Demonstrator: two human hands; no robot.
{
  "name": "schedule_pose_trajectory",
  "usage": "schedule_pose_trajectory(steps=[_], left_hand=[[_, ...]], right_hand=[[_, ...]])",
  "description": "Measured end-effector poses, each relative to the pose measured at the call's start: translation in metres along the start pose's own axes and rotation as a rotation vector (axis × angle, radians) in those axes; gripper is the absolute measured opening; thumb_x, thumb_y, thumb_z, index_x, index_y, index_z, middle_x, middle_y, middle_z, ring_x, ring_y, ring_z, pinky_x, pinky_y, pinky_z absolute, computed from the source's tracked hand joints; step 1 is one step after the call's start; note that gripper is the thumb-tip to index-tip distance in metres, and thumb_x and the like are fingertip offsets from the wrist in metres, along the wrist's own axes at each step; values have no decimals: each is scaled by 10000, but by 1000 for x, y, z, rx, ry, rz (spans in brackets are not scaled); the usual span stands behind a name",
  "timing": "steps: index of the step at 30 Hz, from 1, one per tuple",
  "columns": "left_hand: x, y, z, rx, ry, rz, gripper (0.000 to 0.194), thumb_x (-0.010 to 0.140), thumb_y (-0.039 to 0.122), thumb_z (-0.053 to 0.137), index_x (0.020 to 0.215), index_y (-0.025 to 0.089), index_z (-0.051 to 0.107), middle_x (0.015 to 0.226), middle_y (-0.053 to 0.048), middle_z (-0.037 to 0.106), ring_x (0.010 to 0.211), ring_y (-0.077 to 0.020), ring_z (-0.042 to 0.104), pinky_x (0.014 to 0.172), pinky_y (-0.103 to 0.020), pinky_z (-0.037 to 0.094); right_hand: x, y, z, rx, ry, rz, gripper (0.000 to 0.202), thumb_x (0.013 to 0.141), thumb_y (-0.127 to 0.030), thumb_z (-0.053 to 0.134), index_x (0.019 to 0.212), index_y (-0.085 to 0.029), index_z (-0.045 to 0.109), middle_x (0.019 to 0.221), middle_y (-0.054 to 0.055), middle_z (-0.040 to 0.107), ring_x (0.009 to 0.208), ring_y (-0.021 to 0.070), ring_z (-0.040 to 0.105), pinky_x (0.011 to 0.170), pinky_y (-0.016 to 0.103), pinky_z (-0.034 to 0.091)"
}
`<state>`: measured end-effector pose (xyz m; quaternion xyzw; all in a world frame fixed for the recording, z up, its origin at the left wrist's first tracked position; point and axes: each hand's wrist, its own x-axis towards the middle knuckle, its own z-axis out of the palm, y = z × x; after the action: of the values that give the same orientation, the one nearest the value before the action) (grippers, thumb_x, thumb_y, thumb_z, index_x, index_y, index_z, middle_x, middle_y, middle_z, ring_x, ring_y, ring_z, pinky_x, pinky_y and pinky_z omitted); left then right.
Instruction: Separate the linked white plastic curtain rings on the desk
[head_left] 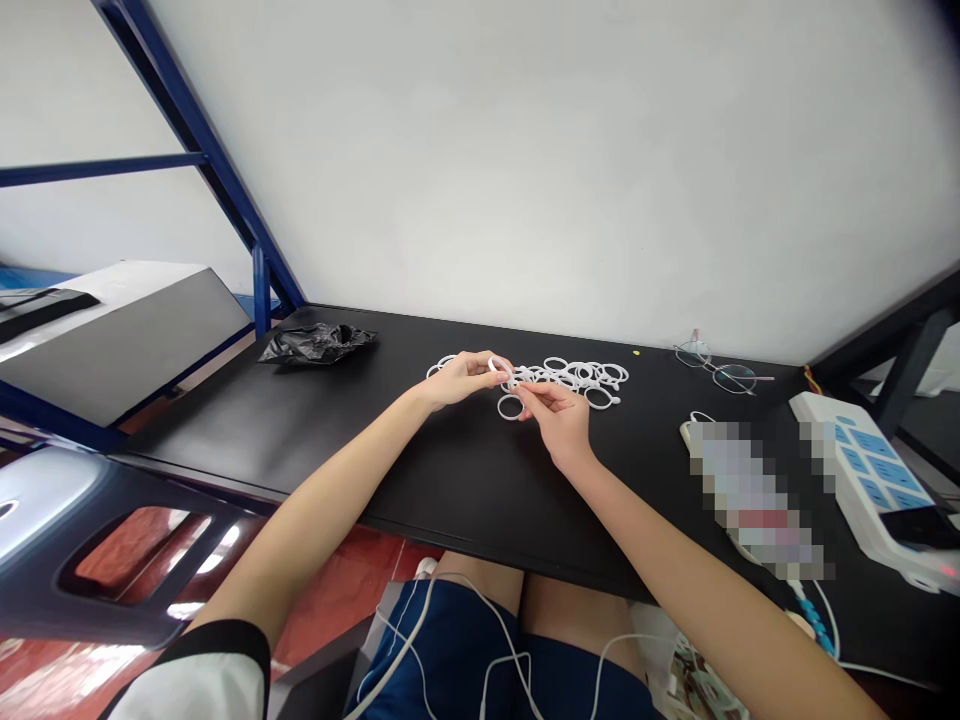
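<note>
Between the thumb and fingers of my left hand point(463, 380) is a thin white ring point(501, 368), raised a little above the black table point(480, 490). My right hand point(556, 412) pinches at the lower end of that ring, its fingertips close to my left thumb. Just under the right fingertips another white ring point(511, 407) shows; whether they touch it I cannot tell. Behind and right of my hands lies a loose pile of white rings point(577, 374), several with small knobs. One separate ring point(599, 398) lies right of my right hand. More rings are partly hidden behind my left hand.
A crumpled black plastic bag point(319, 344) lies at the back left. On the right are eyeglasses point(716, 367), a blurred phone point(750, 495) with a cable, and a white power strip point(874, 480). White cables hang over my lap. A blue metal frame point(202, 150) rises at left.
</note>
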<state>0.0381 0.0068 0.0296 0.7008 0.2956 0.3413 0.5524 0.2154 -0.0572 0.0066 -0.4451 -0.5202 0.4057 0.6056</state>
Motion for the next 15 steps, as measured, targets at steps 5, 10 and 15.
schedule_pose_trajectory(steps=[5,10,15], left_hand=[[1,-2,-1,7,-10,14,346,794,447,675,964,145,676,1001,-74,647,897,-161,575,833,-319,454],[1,-2,1,26,10,7,365,796,462,667,970,142,679,1019,-78,647,920,-172,578,825,-321,464],[0,-1,2,8,-14,-74,418,789,499,660,1032,159,672,1031,-72,657,950,-182,588,802,-308,481]], right_hand=[[0,0,0,7,5,7,203,697,-386,774,794,-208,759,754,45,737,526,161,612,552,341,542],[1,1,1,25,1,6,231,703,-409,770,804,-204,744,776,47,739,519,153,602,542,337,538],[2,2,0,26,8,4,259,699,-433,769,808,-202,725,774,45,728,497,142,582,526,332,530]])
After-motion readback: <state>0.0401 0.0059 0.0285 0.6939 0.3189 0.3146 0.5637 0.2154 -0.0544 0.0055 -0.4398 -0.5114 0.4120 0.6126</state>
